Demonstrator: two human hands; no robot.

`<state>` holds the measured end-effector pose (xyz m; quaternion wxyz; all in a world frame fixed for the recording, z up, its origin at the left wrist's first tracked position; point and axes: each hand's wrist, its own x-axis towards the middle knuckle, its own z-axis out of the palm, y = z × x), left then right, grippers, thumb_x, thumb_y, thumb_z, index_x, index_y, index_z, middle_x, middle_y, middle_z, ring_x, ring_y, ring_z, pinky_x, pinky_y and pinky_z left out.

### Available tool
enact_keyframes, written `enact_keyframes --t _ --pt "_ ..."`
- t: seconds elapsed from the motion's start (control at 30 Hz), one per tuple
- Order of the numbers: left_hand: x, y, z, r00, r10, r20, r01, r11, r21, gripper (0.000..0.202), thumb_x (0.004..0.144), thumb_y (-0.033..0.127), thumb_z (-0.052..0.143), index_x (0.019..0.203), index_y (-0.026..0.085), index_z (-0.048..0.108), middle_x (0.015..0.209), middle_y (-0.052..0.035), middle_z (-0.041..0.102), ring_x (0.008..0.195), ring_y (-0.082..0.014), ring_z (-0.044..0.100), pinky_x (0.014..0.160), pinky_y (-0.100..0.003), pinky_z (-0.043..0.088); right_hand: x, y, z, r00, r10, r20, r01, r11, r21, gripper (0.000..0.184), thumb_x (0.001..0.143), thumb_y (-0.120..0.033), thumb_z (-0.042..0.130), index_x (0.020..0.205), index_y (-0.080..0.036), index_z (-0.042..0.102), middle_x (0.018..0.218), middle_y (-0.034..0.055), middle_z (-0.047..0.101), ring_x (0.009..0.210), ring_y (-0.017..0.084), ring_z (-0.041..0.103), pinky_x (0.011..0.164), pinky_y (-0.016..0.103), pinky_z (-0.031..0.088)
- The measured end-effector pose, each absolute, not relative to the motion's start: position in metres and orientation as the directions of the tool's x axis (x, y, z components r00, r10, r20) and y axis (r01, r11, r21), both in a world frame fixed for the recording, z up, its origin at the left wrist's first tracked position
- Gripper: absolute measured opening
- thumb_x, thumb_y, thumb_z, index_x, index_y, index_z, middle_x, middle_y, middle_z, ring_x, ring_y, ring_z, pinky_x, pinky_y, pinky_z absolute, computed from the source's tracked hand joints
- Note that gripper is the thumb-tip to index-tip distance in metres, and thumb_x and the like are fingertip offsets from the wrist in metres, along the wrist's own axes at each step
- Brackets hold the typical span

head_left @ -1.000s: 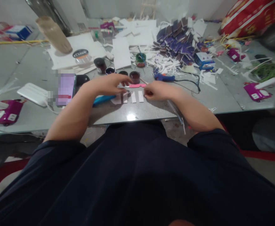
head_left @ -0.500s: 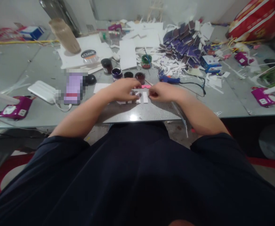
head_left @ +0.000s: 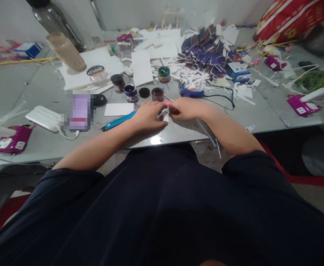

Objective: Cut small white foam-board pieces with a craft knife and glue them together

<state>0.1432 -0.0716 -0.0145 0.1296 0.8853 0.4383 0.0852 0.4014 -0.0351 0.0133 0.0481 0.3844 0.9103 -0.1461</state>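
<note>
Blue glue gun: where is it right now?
In the head view the blue glue gun lies on the table just beyond the right hand, right of the dark red paint pot.

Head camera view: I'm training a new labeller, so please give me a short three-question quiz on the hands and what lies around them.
1. True or false: the left hand and the right hand are close together at some small white strips near the front edge of the table.
2. What lies on the table just left of the left hand? A) a slim blue tool B) a hammer C) a plate
3. Fill in: the blue glue gun lies just beyond the ___ hand.

Key: 1 true; 2 A; 3 right.
</note>
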Motion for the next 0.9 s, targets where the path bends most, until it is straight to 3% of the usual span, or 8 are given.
enact_keyframes --t 0.2,0.4,0.63,0.9 --pt "0.1427 -0.0721 -0.0170 0.597 0.802 0.031 0.761 -0.578 0.293 0.081 0.107 0.058 0.079 0.178 0.020 0.071 0.168 -0.0251 0.085 0.159 -0.0533 0.076 0.134 -0.074 0.059 0.4010 -0.0343 0.0135 -0.712 0.672 -0.205 0.702 0.667 -0.251 0.011 0.109 -0.017 0.076 0.100 -0.023 0.077 0.099 0.0080 0.084 0.091 0.027 0.070 0.085 0.041 0.043" --pt "0.1403 -0.0707 -0.0163 0.618 0.783 0.063 0.739 -0.607 0.295 0.069 0.106 0.053 0.081 0.169 0.025 0.077 0.165 -0.0216 0.086 0.154 -0.0491 0.078 0.132 -0.071 0.062 0.4013 -0.0328 0.0122 -0.719 0.667 -0.196 0.692 0.660 -0.292 0.012 0.110 -0.017 0.075 0.101 -0.024 0.078 0.102 0.0068 0.085 0.094 0.028 0.072 0.087 0.040 0.045" --pt "0.1373 -0.0664 -0.0132 0.667 0.742 0.060 0.701 -0.654 0.283 0.064 0.106 0.053 0.080 0.159 0.017 0.084 0.169 -0.0258 0.082 0.161 -0.0486 0.076 0.141 -0.068 0.057 0.3994 -0.0352 0.0136 -0.709 0.675 -0.204 0.704 0.659 -0.265 0.014 0.112 -0.016 0.074 0.101 -0.024 0.071 0.101 0.0059 0.083 0.091 0.025 0.070 0.084 0.038 0.043" --pt "0.1369 -0.0641 -0.0180 0.690 0.719 0.082 0.680 -0.683 0.268 0.042 0.108 0.053 0.080 0.137 0.024 0.087 0.159 -0.0199 0.088 0.156 -0.0462 0.078 0.135 -0.065 0.059 0.3976 -0.0367 0.0156 -0.707 0.680 -0.196 0.706 0.663 -0.249 0.014 0.110 -0.016 0.074 0.100 -0.025 0.072 0.100 0.0070 0.083 0.090 0.027 0.070 0.084 0.040 0.044"
